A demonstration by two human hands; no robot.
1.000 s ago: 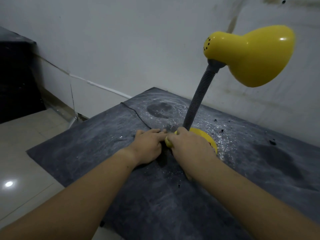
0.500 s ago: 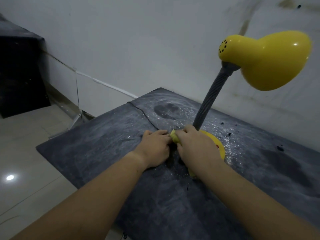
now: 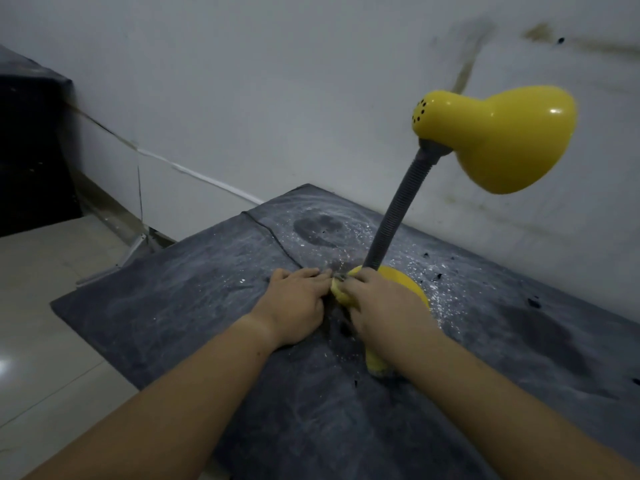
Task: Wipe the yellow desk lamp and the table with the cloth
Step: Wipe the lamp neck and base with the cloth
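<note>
The right hand [image 3: 384, 306] lies over the yellow cloth [image 3: 375, 365], its fingers bent down on it and holding it against the near rim of the base [image 3: 410, 284] of the yellow desk lamp [image 3: 502, 140]. The cloth pokes out past its fingertips and again under its wrist. Just beside it, the left hand [image 3: 294, 303] rests flat on the table [image 3: 173, 306] with fairly straight fingers whose tips reach the cloth; whether they pinch it cannot be told. The cloth looks soft and limp, likely to bunch, so it is best kept wadded under the palm. The lamp seems light but top-heavy: its glossy shade, probably slippery, hangs high above and to the right of the right hand on a ribbed neck [image 3: 398, 209] that should flex if pushed. It would be safest steadied at the base or low on the neck. A thin cord [image 3: 273, 237] runs away from the left fingertips and could snag. The stiff tabletop is filmed with pale dust [image 3: 346, 226] around both hands. No container is in view.
</note>
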